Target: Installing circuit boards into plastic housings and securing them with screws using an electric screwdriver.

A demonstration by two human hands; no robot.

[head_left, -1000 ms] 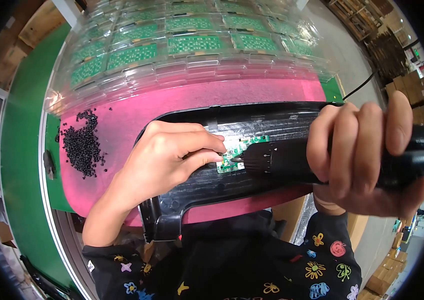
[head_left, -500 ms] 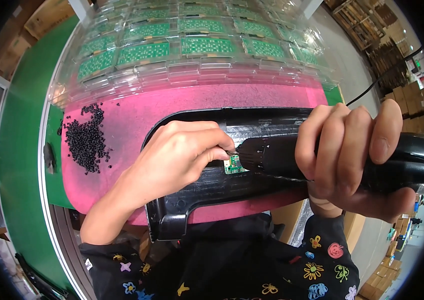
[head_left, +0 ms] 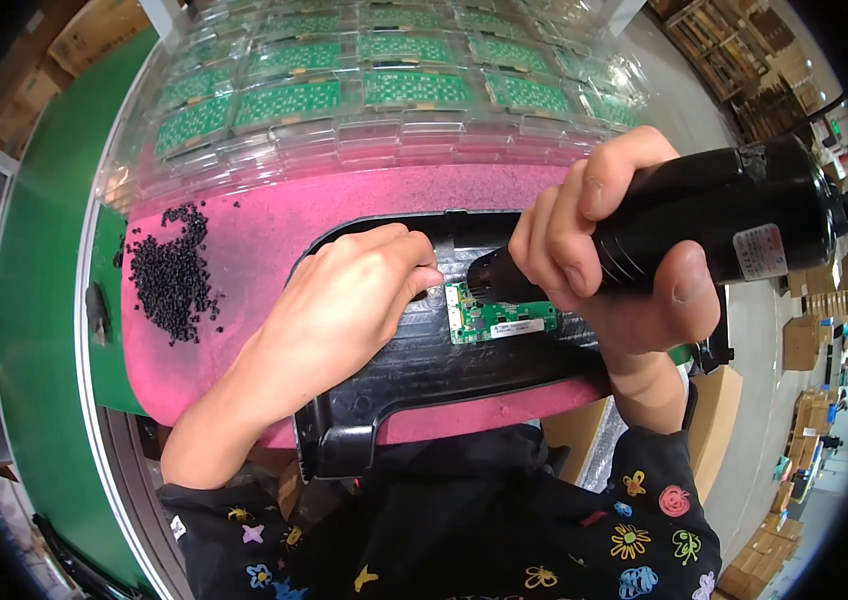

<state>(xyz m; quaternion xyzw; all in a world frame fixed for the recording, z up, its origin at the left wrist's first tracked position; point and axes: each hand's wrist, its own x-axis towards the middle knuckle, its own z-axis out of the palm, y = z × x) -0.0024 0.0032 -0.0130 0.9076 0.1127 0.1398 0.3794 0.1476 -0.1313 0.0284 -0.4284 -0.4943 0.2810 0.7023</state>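
Observation:
My right hand is wrapped round a thick black electric screwdriver, its cord end up to the right. The driver's nose slants down over a small green circuit board with a white label and a pale connector; its tip is hidden. This board lies inside a long, curved black plastic housing. My left hand rests over the housing's left part, fingers curled in and thumb pressed against them just left of the board. Something small and dark may show at the thumb; I cannot make it out.
A heap of small black screws lies on the pink mat at the left. Stacked clear plastic trays with green circuit boards stand behind the mat. Cardboard boxes are off to the right; a person sits at the far left.
My right hand has raised and tilted the screwdriver, its rear end swinging up, uncovering more of the board. My left hand has drawn back slightly left from the driver's tip.

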